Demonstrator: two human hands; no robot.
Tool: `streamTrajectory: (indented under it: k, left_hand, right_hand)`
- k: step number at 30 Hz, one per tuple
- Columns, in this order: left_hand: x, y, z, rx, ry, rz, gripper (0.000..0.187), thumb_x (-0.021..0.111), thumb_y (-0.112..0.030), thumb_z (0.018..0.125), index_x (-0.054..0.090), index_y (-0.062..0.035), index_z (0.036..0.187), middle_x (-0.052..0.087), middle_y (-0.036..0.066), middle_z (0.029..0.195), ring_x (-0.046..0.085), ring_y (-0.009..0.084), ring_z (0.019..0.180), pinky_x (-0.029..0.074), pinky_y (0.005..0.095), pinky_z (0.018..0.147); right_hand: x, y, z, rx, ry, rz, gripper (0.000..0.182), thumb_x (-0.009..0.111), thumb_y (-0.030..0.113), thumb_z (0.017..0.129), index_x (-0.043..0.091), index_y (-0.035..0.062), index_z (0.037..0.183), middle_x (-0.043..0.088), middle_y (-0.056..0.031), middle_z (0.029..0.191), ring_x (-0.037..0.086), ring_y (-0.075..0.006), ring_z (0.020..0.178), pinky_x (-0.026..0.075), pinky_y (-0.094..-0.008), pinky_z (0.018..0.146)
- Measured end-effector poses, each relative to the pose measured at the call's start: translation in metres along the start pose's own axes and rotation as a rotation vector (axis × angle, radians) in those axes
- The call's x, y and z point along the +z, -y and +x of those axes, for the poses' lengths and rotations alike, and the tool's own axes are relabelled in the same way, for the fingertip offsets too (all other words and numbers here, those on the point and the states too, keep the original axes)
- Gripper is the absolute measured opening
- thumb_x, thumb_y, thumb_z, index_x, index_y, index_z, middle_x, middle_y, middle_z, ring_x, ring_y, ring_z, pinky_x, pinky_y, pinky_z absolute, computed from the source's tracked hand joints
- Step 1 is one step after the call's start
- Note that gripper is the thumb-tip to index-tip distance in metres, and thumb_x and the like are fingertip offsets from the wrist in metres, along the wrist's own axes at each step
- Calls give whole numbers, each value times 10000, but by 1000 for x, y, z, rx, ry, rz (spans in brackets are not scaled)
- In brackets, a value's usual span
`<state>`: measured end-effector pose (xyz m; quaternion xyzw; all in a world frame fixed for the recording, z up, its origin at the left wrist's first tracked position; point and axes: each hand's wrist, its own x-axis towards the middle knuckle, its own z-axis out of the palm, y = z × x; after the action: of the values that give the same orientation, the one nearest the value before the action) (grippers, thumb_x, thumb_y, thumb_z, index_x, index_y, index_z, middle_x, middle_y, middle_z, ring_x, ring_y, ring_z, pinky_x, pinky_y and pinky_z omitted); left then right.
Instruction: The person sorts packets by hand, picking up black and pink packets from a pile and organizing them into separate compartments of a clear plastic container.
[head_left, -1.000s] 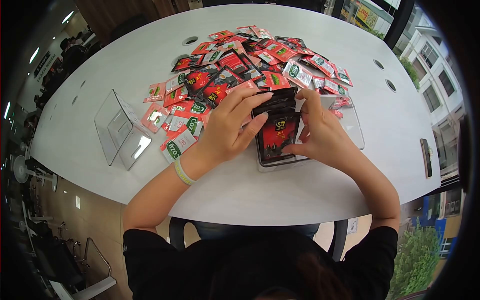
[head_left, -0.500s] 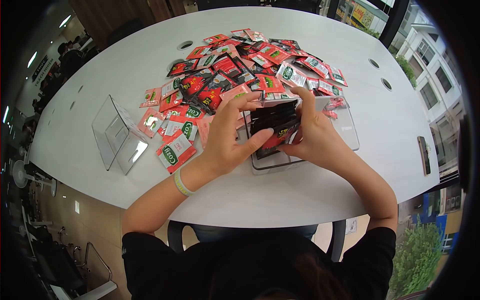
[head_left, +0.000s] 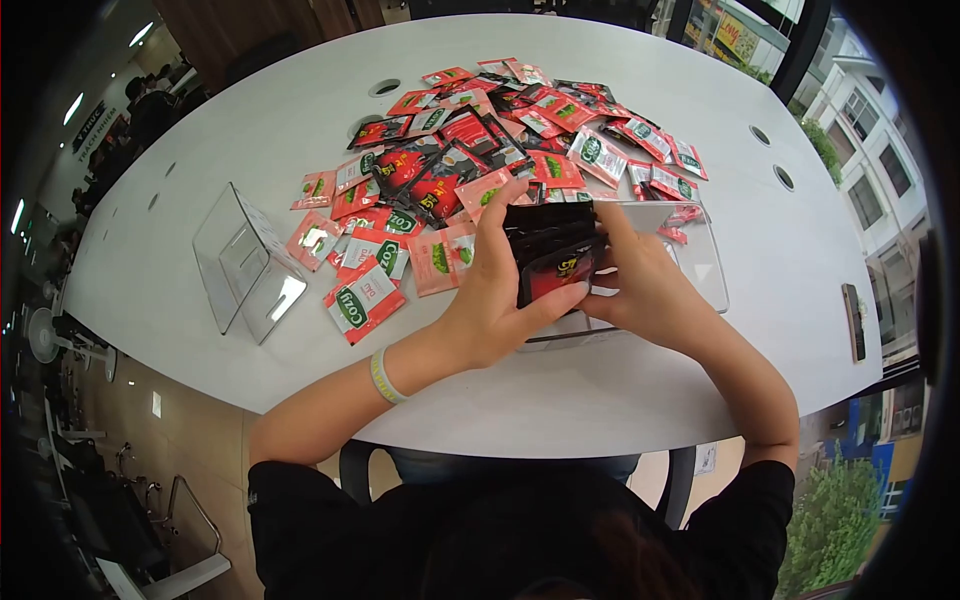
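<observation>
A stack of black and red coffee sachets (head_left: 560, 275) stands on edge, squeezed between my two hands. My left hand (head_left: 492, 300) wraps the stack's left side, its thumb across the front sachet. From the right, my right hand (head_left: 650, 288) grips the other side, fingers over the top and thumb near the lower front corner. The stack is at the left part of a clear plastic box (head_left: 712, 262), whose near wall my hands partly cover. Just beyond my hands lies a loose heap of red Cozy tea sachets (head_left: 365, 300) and black-red coffee sachets (head_left: 440, 185).
On the left of the white table (head_left: 440, 405) stands a second clear plastic piece (head_left: 245, 265) with upright walls. A slim dark object (head_left: 853, 322) lies near the right edge. Round cable holes (head_left: 784, 178) are set into the tabletop.
My left hand has closed in around the stack, and its fingers are less spread. The sachets are pressed more evenly together, with the front one facing me. The whole view has shifted slightly.
</observation>
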<state>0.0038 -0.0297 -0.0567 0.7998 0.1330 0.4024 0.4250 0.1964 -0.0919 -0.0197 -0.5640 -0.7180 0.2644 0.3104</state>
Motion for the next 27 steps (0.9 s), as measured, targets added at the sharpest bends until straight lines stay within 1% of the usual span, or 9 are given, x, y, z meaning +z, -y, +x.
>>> streamTrajectory:
  k: [4,7,9,11,14,15,18,25,27]
  left_hand:
    - [-2,13,-1,-6,-5,100,953,701,-286,865,15,26,1448,207,256,1432,329,338,1322,316,430,1090]
    - [-6,9,0,-27,-3,106,984,723,-343,853,27,28,1441,217,250,1436,341,337,1314,313,424,1095]
    - [-18,9,4,-56,-84,-168,992,737,-392,838,52,2,1437,241,245,1450,382,332,1289,329,418,1091]
    - [-45,17,16,-109,-268,-201,845,682,-379,883,141,-19,1424,376,234,1409,475,312,1228,406,421,1011]
    - [-93,31,19,-291,-320,400,679,647,-349,902,316,19,1366,513,232,1299,525,321,1180,448,419,942]
    - [-99,37,17,-325,-279,713,686,689,-373,860,390,35,1323,540,242,1259,531,354,1159,453,428,944]
    - [-96,50,4,-293,-175,1060,835,789,-425,745,400,42,1318,566,241,1212,547,380,1142,456,432,947]
    - [-113,54,12,-454,-222,816,700,844,-332,694,516,33,1193,603,216,1131,595,333,1059,476,414,895]
    - [-123,59,14,-380,-347,659,469,813,-263,750,597,24,1051,628,133,932,607,237,829,483,348,741]
  right_hand:
    - [-3,7,1,-35,-4,64,559,801,32,689,402,-19,1077,645,-227,840,650,-369,751,522,-403,632]
    - [1,3,3,-96,-60,-32,567,822,67,689,397,-19,1055,636,-226,827,649,-373,749,517,-407,623]
    - [3,6,3,-79,-65,-48,573,830,85,691,393,-18,1048,631,-226,821,646,-375,741,514,-411,618]
    - [1,8,4,-65,-69,-73,580,837,103,692,390,-17,1041,626,-226,815,644,-378,733,510,-415,612]
    - [0,10,3,-29,-49,-86,586,838,115,698,385,-12,1047,615,-230,799,636,-386,715,506,-420,603]
    - [0,10,3,-12,-39,-99,595,843,127,698,384,-8,1051,619,-231,822,642,-380,719,515,-416,605]
    - [-1,12,4,21,-23,-66,630,859,162,692,387,-5,1075,626,-231,875,659,-358,733,532,-402,617]
    - [-4,12,0,58,-52,-38,865,901,356,629,391,-4,1228,607,-197,1050,676,-274,770,548,-357,639]
    - [-3,10,-1,43,-89,-71,903,900,389,617,388,-4,1249,581,-181,1081,661,-256,782,545,-351,643]
